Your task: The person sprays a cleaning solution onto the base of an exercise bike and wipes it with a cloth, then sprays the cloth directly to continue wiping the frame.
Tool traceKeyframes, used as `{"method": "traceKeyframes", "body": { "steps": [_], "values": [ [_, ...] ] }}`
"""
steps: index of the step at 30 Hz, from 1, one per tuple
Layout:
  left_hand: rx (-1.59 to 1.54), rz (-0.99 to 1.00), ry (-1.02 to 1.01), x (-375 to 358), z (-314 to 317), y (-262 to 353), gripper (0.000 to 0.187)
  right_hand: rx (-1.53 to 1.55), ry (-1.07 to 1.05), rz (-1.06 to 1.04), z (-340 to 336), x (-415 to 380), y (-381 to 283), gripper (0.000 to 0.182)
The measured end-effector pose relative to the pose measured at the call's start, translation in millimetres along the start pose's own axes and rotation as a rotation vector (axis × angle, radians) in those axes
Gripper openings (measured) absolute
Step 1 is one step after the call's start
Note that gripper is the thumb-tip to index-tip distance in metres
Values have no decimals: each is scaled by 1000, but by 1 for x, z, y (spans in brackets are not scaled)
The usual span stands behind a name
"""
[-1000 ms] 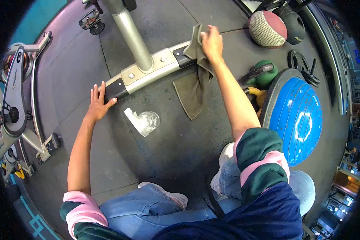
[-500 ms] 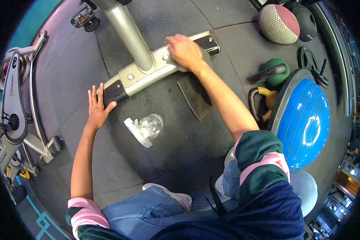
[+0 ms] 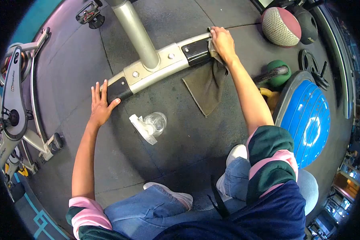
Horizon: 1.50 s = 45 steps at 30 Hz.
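Observation:
The metal base bar [image 3: 150, 80] of an exercise machine lies across the floor, with a black cap at each end and an upright post [image 3: 137, 34] rising from its middle. My left hand [image 3: 101, 106] rests against the left end cap, fingers spread and holding nothing. At the other end, my right hand [image 3: 223, 43] presses a dark grey-brown cloth [image 3: 206, 88] around the end of the right cap [image 3: 197, 52]. Much of the cloth hangs down onto the floor. A clear spray bottle [image 3: 156, 123] with a white trigger head lies nearer my feet.
On the right are a blue half-ball balance trainer [image 3: 308, 120], a green kettlebell [image 3: 278, 74], a partly hidden yellow-handled kettlebell [image 3: 268, 95], weight plates [image 3: 309, 62] and two medicine balls [image 3: 281, 27]. An exercise bike [image 3: 18, 96] stands at the left. A pedal [image 3: 90, 16] hangs near the top.
My right hand has slid with the cloth rightward along the bar, from beside the right bolt to the outer end cap. More of the cloth shows. My left hand stays on its cap.

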<state>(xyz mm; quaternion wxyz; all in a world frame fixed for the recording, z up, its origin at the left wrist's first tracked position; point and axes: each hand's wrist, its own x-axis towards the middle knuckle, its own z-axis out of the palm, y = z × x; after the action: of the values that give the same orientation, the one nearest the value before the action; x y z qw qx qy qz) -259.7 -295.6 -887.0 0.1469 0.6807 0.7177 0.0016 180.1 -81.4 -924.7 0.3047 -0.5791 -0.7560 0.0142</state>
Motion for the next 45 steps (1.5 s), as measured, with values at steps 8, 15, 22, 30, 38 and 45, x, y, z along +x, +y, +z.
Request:
{"method": "traceKeyframes", "body": {
  "steps": [8, 15, 22, 30, 38, 45],
  "values": [
    [-9, 1, -11, 0, 0, 0, 90, 69, -531, 23, 25, 21, -105, 31],
    [-18, 4, -28, 1, 1, -5, 90, 199, -739, -118, 52, 41, -131, 34],
    [-36, 6, -23, 1, 0, -3, 89, -75, -628, -20, 24, 59, -12, 36],
    [-15, -8, -19, 1, 0, -1, 89, -75, 88, 106, 9, -3, -35, 20],
    [0, -18, -41, 2, 0, -3, 89, 210, 40, -81, 42, -36, -149, 13],
    [-9, -7, -29, 3, 3, -7, 90, 363, 45, -249, 31, -93, -147, 21]
  ]
}}
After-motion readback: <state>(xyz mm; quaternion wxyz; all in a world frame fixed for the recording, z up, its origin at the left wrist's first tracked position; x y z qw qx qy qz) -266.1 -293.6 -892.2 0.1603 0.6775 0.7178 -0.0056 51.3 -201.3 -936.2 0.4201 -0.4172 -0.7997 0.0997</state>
